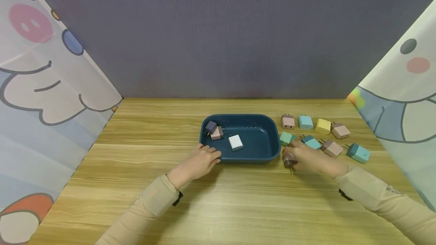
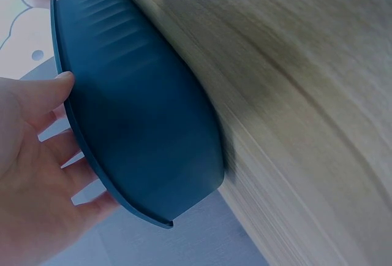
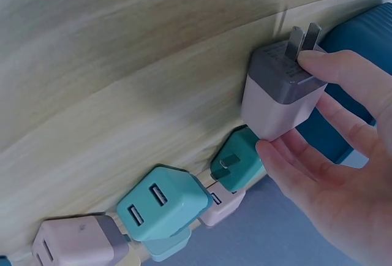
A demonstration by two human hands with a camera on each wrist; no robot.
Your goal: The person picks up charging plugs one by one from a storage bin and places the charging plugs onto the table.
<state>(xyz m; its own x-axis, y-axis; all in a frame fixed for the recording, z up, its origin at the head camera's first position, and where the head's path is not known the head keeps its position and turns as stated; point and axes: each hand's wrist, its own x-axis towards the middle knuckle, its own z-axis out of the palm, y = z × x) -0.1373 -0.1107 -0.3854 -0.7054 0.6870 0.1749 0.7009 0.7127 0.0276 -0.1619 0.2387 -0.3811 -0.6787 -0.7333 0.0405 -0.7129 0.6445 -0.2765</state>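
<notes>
1. Your left grip (image 1: 197,160): holding the blue tray (image 1: 260,144) by its near-left rim;
2. Your right grip (image 1: 302,155): pinching one pink-and-grey charger (image 3: 278,97), prongs toward you; just right of the tray;
3. Nearer row on the surface (image 1: 238,203), right to left: teal charger (image 1: 358,153), pink charger (image 1: 332,148), blue charger (image 1: 311,142), green charger (image 1: 286,138);
4. Inside your tray: white charger (image 1: 235,143); beyond it at left, brown-and-pink charger (image 1: 217,133), then navy charger (image 1: 210,126);
5. Farther row, right to left: end pink charger (image 1: 340,130), yellow charger (image 1: 323,126), pale-blue charger (image 1: 305,122), inner pink charger (image 1: 288,121).
</notes>
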